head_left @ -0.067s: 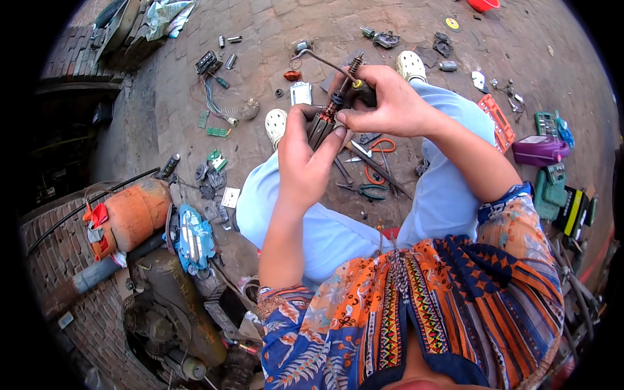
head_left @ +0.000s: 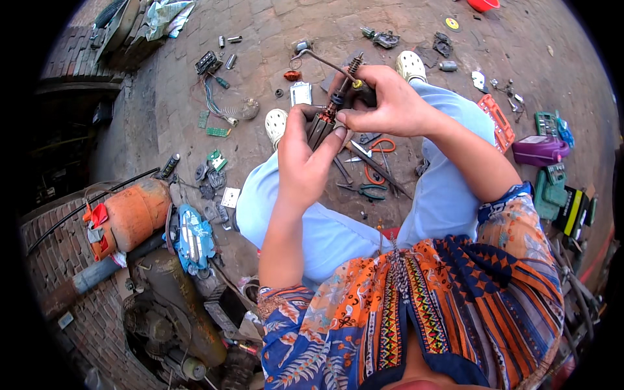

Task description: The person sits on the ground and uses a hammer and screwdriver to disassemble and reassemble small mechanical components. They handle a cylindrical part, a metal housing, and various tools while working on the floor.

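A motor armature (head_left: pixel 321 130) with copper windings and a shaft with a spiral worm tip is held tilted between my hands. My left hand (head_left: pixel 307 156) is closed on its dark laminated core, thumb along it. My right hand (head_left: pixel 383 104) is closed around the upper part, its thumb at the copper windings. A bent dark rod or tube (head_left: pixel 328 61) with a yellow fitting (head_left: pixel 357 84) crosses the shaft beside my right hand; whether I grip it is hidden. Below lie orange-handled scissors (head_left: pixel 374 149), green-handled pliers (head_left: pixel 371 191) and a long dark bar (head_left: pixel 389 175).
Scattered circuit boards (head_left: pixel 218 131), wired parts (head_left: pixel 208 63) and small metal pieces surround my feet. An orange gas cylinder (head_left: pixel 133 218) and blue-wrapped bundle (head_left: pixel 194 237) lie left. An orange case (head_left: pixel 496 122), purple container (head_left: pixel 539 149) and green cases (head_left: pixel 549 195) are right.
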Motion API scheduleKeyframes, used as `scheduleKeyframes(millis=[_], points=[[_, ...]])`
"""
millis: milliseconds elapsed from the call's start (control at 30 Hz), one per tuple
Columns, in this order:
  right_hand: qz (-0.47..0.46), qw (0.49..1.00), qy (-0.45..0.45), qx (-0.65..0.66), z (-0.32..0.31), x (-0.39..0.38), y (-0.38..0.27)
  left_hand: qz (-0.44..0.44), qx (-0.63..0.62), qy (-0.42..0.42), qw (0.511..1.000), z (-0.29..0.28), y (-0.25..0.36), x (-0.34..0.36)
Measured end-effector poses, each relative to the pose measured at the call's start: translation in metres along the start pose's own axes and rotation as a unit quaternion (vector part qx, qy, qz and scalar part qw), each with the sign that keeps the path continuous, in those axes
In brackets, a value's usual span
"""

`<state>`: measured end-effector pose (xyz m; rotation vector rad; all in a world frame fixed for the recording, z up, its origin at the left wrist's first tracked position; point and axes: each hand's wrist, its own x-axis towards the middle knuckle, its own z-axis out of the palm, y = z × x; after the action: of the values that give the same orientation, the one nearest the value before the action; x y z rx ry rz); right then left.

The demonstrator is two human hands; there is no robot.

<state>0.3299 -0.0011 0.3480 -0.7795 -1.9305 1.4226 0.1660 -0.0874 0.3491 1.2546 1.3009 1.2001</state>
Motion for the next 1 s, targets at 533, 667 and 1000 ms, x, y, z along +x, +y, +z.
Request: scheduleKeyframes(millis=[533,667,1000], points=[[0.018,0.997,0.012,0.074,0.001,0.001,-0.002,-0.035,-0.124,-0.051,0.990,-0.007,0.002,-0.002],[-0.013,0.998,0.018,0.050,0.001,0.002,0.003,0.026,-0.045,-0.026,0.998,-0.003,0.003,-0.003],[-0.043,0.997,0.030,0.052,0.002,0.000,0.000,0.215,0.240,0.086,0.943,-0.003,-0.006,0.001]])
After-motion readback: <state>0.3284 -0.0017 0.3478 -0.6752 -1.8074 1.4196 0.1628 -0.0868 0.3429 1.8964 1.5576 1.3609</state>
